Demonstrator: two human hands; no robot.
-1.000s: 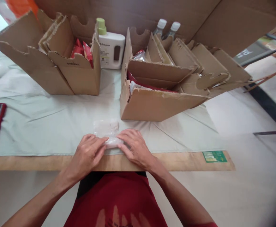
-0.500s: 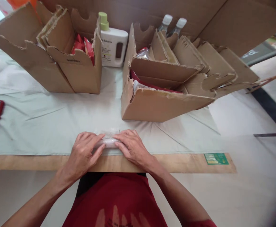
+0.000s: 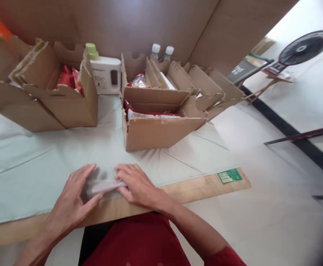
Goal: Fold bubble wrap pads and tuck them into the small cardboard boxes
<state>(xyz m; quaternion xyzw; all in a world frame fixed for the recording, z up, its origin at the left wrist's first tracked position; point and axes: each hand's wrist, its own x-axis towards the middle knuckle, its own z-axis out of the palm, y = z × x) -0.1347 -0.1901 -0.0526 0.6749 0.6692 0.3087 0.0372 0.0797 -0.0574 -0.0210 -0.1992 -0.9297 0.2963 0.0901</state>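
Observation:
A small clear plastic packet [image 3: 104,186], rolled or folded up, lies at the near edge of the cloth-covered table [image 3: 39,162]. My left hand [image 3: 72,201] rests against its left side with fingers stretched toward it. My right hand [image 3: 135,184] presses on its right end with fingers curled over it. The packet is blurred by motion and partly hidden under my fingers.
Behind my hands stands an open cardboard box [image 3: 156,129] with red and white packs inside. Another torn box [image 3: 53,99] with red packets is at the back left. A white bottle with a green cap [image 3: 104,72] and two capped bottles [image 3: 161,51] stand behind. A fan [image 3: 305,46] is far right.
The flat packet has been rolled up toward me under both hands. The camera has swung to the right, so the red-cased phone at the left has left the view.

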